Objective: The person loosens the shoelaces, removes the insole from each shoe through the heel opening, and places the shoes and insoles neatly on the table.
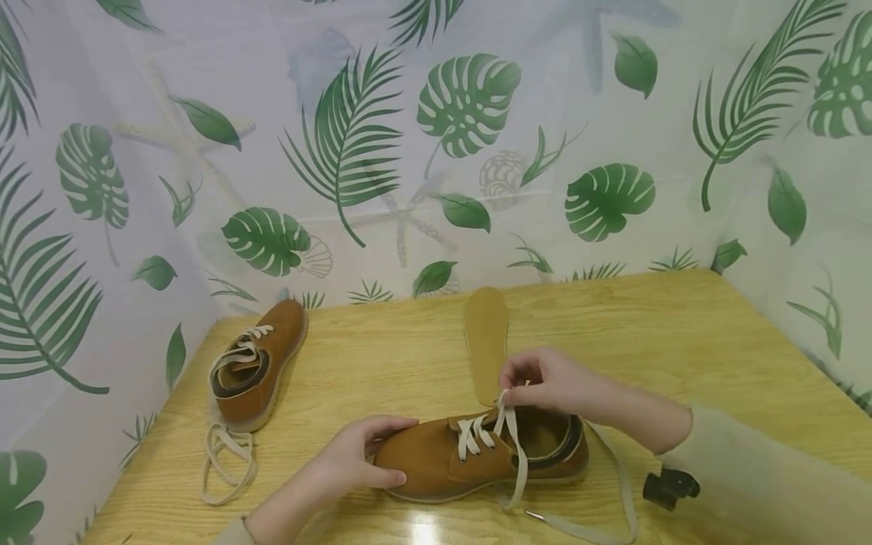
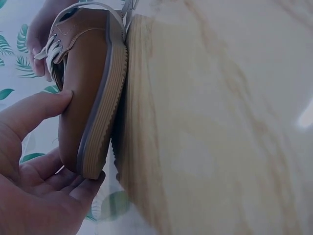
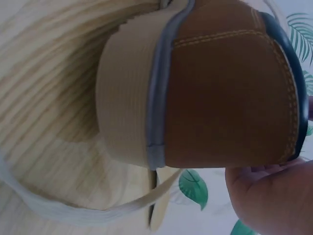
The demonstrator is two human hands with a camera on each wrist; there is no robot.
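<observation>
A brown shoe (image 1: 425, 458) with cream laces lies sole down on the table, its toe pointing left. My left hand (image 1: 354, 458) holds it around the toe, thumb on the near side and fingers on the far side. In the left wrist view, the thumb (image 2: 46, 107) presses the brown upper. Above the shoe's opening, my right hand (image 1: 555, 382) pinches a cream shoelace (image 1: 521, 462) between thumb and fingers. That lace hangs in a loop over the shoe's near side. The right wrist view shows the shoe's heel (image 3: 225, 103), which hides most of the right hand.
A matching brown shoe (image 1: 279, 333) stands at the back left, its loose lace (image 1: 228, 473) trailing on the wooden table (image 1: 613, 325). A tan insole (image 1: 487, 333) lies behind the held shoe. A small black device (image 1: 671, 486) sits by the right sleeve. A leaf-patterned cloth (image 1: 477, 189) hangs behind.
</observation>
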